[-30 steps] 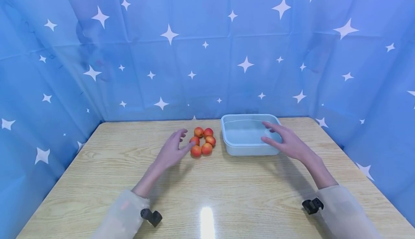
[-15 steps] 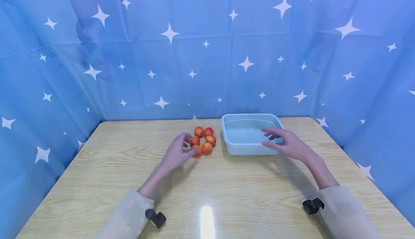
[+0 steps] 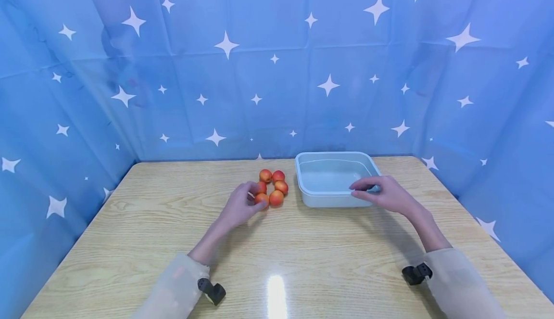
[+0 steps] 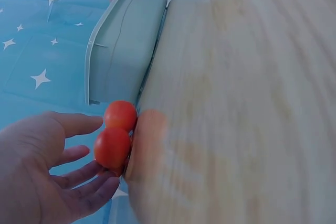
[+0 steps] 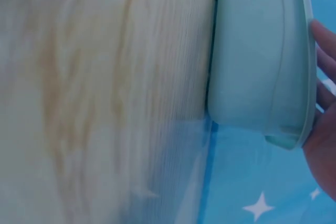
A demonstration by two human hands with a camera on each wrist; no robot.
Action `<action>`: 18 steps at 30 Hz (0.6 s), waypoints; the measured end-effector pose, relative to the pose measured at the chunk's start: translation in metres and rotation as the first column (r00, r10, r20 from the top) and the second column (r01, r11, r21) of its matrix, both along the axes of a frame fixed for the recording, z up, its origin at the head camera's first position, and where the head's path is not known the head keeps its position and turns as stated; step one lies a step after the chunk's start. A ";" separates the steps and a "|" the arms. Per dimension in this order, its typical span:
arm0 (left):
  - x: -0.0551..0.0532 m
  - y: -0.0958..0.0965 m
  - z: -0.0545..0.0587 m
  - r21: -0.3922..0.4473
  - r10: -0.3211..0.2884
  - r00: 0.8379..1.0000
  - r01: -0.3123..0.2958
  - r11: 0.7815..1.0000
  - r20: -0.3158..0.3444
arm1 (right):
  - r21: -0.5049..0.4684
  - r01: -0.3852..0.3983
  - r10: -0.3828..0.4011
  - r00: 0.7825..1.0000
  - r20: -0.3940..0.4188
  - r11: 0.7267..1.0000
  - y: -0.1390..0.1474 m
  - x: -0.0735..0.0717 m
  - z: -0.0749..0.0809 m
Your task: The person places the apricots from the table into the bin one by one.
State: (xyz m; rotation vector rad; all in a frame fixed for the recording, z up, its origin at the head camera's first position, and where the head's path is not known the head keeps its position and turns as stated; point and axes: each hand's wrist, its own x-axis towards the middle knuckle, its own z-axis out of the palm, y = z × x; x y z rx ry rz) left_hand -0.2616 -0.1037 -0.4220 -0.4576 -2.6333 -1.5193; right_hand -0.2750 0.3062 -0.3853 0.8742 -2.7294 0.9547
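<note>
Several small red-orange round fruits (image 3: 276, 198) lie in a ring on the wooden table, left of a light blue plastic basin (image 3: 337, 199). My left hand (image 3: 239, 207) reaches in from the left, thumb and fingers spread around the nearest left fruit (image 4: 112, 148), fingertips right at its skin. At the basin's front right my right hand (image 3: 391, 195) brings thumb and fingertips together over the rim. The left wrist view shows those fingertips at the rim too. In the right wrist view the right palm (image 5: 323, 153) sits beside the basin's corner.
Behind the wooden table (image 3: 164, 232) hangs a blue curtain (image 3: 195, 69) with white stars, wrapping round both sides. A black wrist device (image 3: 212, 291) is strapped over the left sleeve, another on the right one. A bright light patch shows on the table.
My left hand has moved right to the fruit, its fingers now over the left side of the ring. The right hand's thumb and fingers have drawn together at the basin's rim.
</note>
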 end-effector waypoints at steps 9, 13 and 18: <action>-0.005 0.001 -0.005 -0.005 -0.051 0.997 0.050 0.999 -0.056 | -0.036 -0.009 0.009 1.000 0.020 0.999 0.001 0.000 0.001; -0.006 0.001 -0.007 0.004 -0.039 0.998 0.039 0.999 -0.048 | -0.035 0.005 -0.004 0.999 0.032 0.999 0.001 0.000 0.001; -0.005 0.002 -0.007 -0.007 -0.020 0.999 0.020 1.000 -0.032 | -0.030 0.016 -0.014 0.999 0.051 0.999 0.002 0.000 0.001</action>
